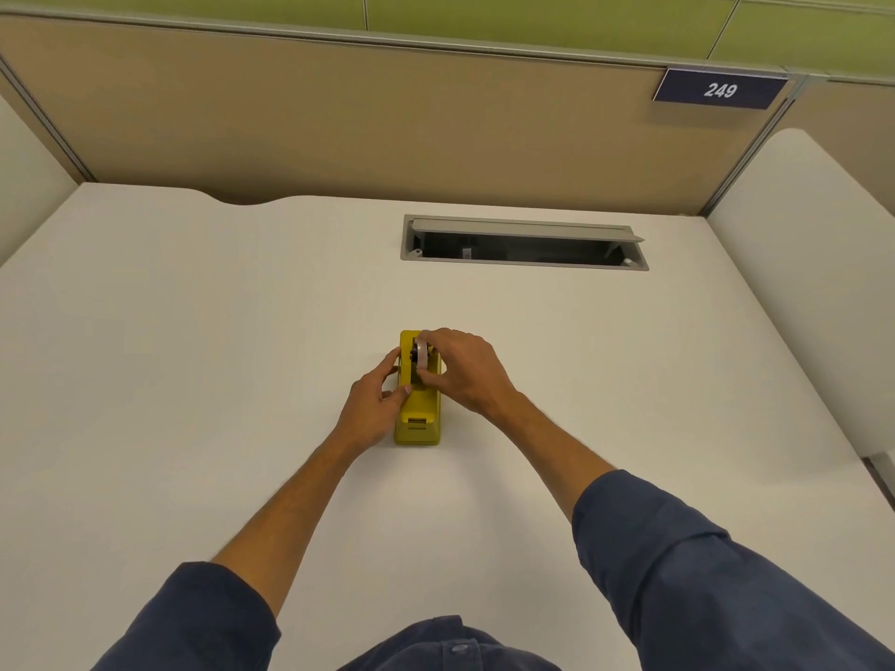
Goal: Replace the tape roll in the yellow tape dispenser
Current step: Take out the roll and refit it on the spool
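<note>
Yellow tape dispenser [417,404] is sitting mid-desk [193,355] as the right hand [467,370] is pinching the tape roll [422,355] in its cradle; the left hand [375,404] is gripping its side.

White desk [193,355], smooth and plain, bounded at the far edge by a tan partition panel [339,123]. Shallow curved notch cut in that far edge, toward the left. Set into the surface near the back, right of centre, a grey rectangular cable hatch [523,243] with the lid tilted open and a dark cavity under it. Standing directly on the desk near the middle, only a yellow tape dispenser [419,418], long axis pointing away from the viewer.
</note>
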A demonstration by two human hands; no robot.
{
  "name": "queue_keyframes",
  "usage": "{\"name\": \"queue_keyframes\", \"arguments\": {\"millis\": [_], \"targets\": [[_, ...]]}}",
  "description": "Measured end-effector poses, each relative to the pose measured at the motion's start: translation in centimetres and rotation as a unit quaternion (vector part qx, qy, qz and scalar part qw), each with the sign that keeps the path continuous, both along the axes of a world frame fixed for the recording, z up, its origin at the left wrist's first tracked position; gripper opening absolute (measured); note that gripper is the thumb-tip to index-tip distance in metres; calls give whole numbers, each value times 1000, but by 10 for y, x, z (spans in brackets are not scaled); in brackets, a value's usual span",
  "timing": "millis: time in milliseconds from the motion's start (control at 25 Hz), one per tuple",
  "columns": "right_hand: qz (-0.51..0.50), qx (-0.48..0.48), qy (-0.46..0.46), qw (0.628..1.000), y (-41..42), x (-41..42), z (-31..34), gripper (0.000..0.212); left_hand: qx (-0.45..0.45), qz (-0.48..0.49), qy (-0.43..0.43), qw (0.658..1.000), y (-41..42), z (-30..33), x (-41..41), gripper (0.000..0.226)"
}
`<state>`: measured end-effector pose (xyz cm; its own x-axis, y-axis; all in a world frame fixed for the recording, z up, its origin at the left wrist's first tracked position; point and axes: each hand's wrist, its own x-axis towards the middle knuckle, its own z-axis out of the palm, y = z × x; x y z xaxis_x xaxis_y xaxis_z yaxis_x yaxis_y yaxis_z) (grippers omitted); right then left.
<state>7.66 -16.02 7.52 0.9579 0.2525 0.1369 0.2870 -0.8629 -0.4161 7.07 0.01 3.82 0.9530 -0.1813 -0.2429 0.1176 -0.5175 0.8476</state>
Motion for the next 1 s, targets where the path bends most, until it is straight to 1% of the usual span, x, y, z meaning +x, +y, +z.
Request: {"name": "queue_keyframes", "arguments": {"millis": [80,200,320,440,480,560,600,680,760,800,920,1000], "targets": [[-23,29,-5,999,-1,-3,1,38,4,1,-3,1000,1,-1,-1,59],[-75,108,38,991,-3,-12,2,38,-5,12,-42,999,0,2,-8,63],[-122,223,82,964,-7,-26,3,37,-31,5,-91,995,-5,14,-19,62],[-146,323,107,929,-8,-42,7,30,-33,-22,-152,988,-7,22,-28,50],[-155,354,114,915,-8,-46,8,28,-39,-27,-153,987,-8,24,-31,45],[-168,393,128,895,-10,-52,11,26,-61,-23,-125,990,-10,28,-35,40],[-174,400,135,890,-11,-54,13,26,-73,-22,-108,991,-11,30,-35,39],[-185,386,151,891,-14,-56,15,29,-83,-29,-86,992,-11,35,-35,38],[-192,351,148,905,-17,-58,17,37,-81,-41,-66,994,-9,39,-32,37],[-184,330,132,916,-20,-59,17,41,-81,-46,-52,994,-7,41,-30,36],[-104,275,90,951,-26,-60,18,40,-90,-68,-18,993,-1,45,-22,35],[-61,249,86,963,-28,-60,18,35,-93,-89,-12,992,1,49,-19,34]]}}
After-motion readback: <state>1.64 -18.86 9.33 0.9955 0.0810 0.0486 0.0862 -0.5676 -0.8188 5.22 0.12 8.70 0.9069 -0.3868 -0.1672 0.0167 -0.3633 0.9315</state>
